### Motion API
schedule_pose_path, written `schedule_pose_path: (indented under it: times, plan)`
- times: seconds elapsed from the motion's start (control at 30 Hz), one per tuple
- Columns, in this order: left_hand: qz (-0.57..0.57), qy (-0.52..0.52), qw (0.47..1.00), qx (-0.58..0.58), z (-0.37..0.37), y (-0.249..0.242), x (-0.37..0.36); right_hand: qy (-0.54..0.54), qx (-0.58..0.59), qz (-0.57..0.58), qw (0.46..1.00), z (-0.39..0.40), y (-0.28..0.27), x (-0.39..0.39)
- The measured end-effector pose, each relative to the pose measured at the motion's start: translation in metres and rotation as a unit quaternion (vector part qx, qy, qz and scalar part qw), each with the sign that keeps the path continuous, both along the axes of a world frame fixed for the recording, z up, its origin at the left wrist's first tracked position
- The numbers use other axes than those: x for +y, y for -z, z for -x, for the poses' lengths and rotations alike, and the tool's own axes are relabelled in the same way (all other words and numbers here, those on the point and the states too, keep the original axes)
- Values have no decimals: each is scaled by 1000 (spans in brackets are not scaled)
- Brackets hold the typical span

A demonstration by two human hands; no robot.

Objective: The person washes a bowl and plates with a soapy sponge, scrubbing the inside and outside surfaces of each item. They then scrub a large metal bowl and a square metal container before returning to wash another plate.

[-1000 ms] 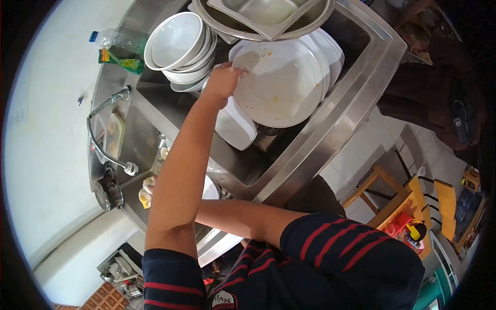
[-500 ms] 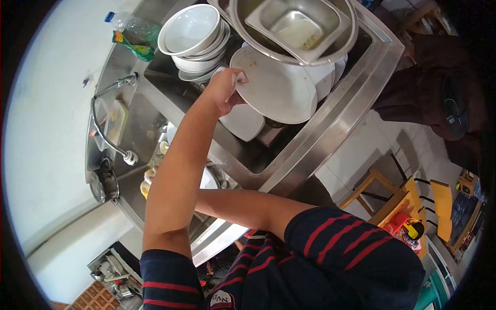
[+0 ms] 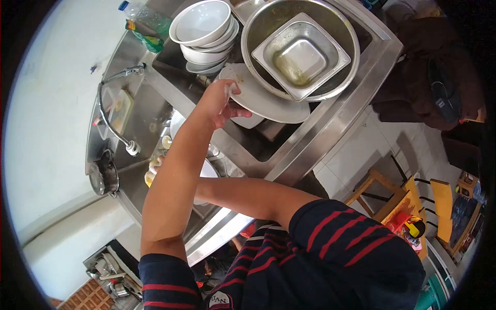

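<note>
My left hand (image 3: 221,103) grips the edge of a white plate (image 3: 266,99), with foam on the fingers. The plate is tilted, and its far side lies under a large steel basin (image 3: 353,77) holding a rectangular steel pan (image 3: 306,54) with some murky liquid in it. Below the plate, part of another white dish (image 3: 249,122) shows in the sink compartment. Crossing under the left forearm, my right arm ends at my right hand (image 3: 155,164), which is foamy and closed around a yellow sponge (image 3: 149,179), mostly hidden by the forearm.
Stacked white bowls (image 3: 202,25) stand beside the basin. A faucet with a flexible spout (image 3: 106,111) reaches over the other sink compartment, near a dark pot (image 3: 104,178). A plastic bottle (image 3: 147,18) and green packet (image 3: 146,39) stand behind. Wooden chairs (image 3: 376,199) are on the floor at right.
The plate has tilted to a more edge-on angle, and the basin now covers more of it. The pan shows more squarely inside the basin. My right hand remains by the left forearm.
</note>
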State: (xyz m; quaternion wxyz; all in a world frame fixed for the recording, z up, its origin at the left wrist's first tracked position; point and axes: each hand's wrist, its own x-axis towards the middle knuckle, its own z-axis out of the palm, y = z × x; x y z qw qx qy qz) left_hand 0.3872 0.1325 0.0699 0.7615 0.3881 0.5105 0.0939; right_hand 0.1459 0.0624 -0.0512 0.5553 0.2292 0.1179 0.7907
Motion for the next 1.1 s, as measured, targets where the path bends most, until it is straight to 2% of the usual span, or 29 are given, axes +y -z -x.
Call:
schedule_pose_path:
  times: [0.13, 0.2, 0.23, 0.27, 0.4, 0.43, 0.47, 0.5, 0.53, 0.6, 0.67, 0.73, 0.77, 0.8, 0.87, 0.93, 1.03, 1.1]
  plan:
    - [-2, 11, 1000, 26, 10, -22, -11, -11, 22, -1, 1000, 11, 9, -2]
    - [4, 23, 999, 33, 19, -27, -13, -41, -145, -34, 988, 16, 17, -1]
    - [15, 16, 999, 28, 23, -29, -16, -44, -145, -36, 988, 18, 17, -2]
    - [26, 9, 999, 23, 27, -31, -19, -39, -211, -49, 976, 17, 18, -4]
    - [22, -10, 999, 30, 50, -54, -37, -17, -460, -100, 882, -28, -18, -24]
    - [21, -17, 999, 18, 58, -60, -42, -20, -459, -103, 882, -36, -27, -26]
    - [20, -24, 999, 6, 66, -63, -45, 153, -713, -207, 652, -47, -39, -26]
    - [49, -49, 997, -32, 85, -45, -40, 305, -853, -279, 320, -57, -46, -26]
    - [46, -53, 997, -32, 90, -51, -44, 329, -866, -282, 249, -58, -47, -29]
    - [-14, -81, 997, -5, 106, -68, -59, 285, -853, -270, 343, -59, -46, -29]
    - [-32, -131, 991, 23, 132, -65, -69, 225, -816, -247, 472, -60, -42, -30]
    - [-13, -195, 980, 41, 174, -49, -71, 168, -769, -211, 579, -62, -35, -33]
    - [23, -201, 979, 24, 198, -35, -68, 144, -749, -193, 617, -63, -32, -33]
    - [21, -213, 977, 22, 202, -46, -78, 121, -730, -175, 650, -66, -28, -32]
    - [-18, -305, 952, -13, 205, -79, -103, 87, -703, -148, 690, -70, -20, -29]
    - [-44, -342, 937, -59, 255, -57, -112, 59, -686, -125, 714, -73, -14, -27]
    - [-57, -403, 880, -245, 306, -53, -140, 26, -666, -87, 740, -86, -4, -22]
    - [-110, -438, 867, -212, 330, -49, -162, 13, -669, -72, 740, -91, 1, -14]
